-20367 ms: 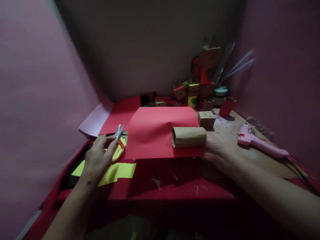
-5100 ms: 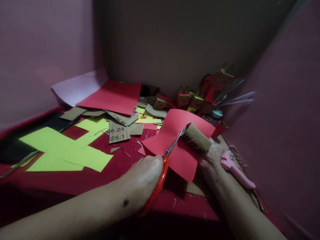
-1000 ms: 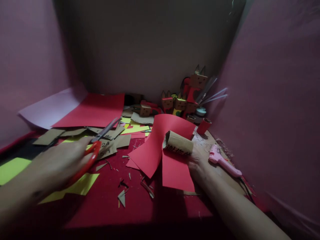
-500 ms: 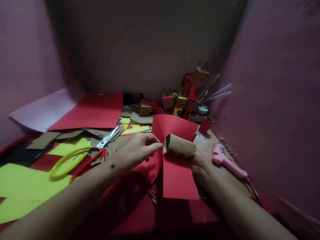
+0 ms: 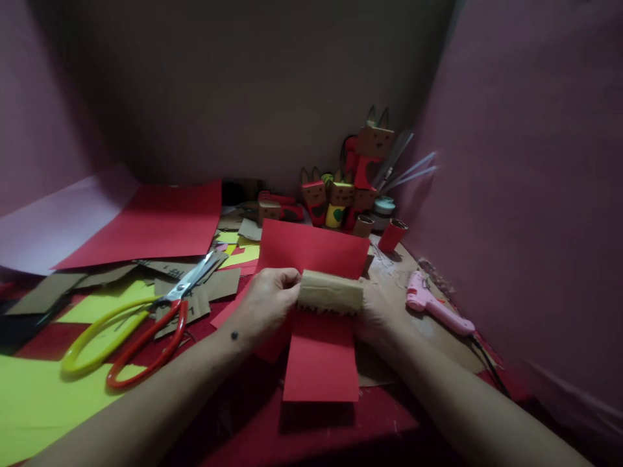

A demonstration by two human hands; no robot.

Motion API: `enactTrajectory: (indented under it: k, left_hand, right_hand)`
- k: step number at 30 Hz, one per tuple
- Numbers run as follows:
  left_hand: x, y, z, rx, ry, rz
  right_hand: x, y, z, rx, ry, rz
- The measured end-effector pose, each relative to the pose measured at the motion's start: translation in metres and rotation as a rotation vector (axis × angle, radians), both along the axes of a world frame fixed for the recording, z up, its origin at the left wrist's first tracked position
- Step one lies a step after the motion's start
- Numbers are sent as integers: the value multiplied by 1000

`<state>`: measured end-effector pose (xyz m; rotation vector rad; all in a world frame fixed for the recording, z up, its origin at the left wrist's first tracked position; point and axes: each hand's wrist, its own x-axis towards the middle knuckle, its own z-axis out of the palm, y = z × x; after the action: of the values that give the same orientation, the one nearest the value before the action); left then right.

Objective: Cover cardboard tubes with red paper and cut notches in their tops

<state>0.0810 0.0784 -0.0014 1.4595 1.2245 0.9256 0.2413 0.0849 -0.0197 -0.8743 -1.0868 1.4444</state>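
A brown cardboard tube lies across a cut strip of red paper in the middle of the red table. My left hand is closed on the tube's left end, with its fingers curled over the paper edge there. My right hand grips the right end, its fingers mostly hidden behind the tube. More of the red sheet stands up behind the tube. Scissors with one red and one yellow handle lie to the left, untouched.
A pink glue gun with its cord lies at the right. Small cardboard figures and a red-covered tube stand in the back corner. Red, pale pink and yellow sheets and cardboard scraps cover the left side.
My left hand has let go of the scissors, which now lie on the table, and has moved right to take the tube's left end. The tube now lies level across the strip.
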Motion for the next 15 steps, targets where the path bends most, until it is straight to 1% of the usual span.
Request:
enactTrajectory:
  k: [3, 6, 10, 13, 15]
  left_hand:
    - [-1, -1, 3, -139, -112, -69]
    - [0, -3, 8, -226, -211, -98]
    - [0, -5, 11, -277, -214, -42]
    - [-1, -5, 6, -342, -249, -28]
    - [-2, -4, 2, -365, -251, -7]
  right_hand:
    - [3, 0, 0, -62, 42, 98]
    - [6, -4, 5, -41, 38, 187]
    - [5, -10, 11, 12, 19, 198]
    - [4, -9, 10, 111, 35, 170]
    - [4, -8, 9, 160, 33, 183]
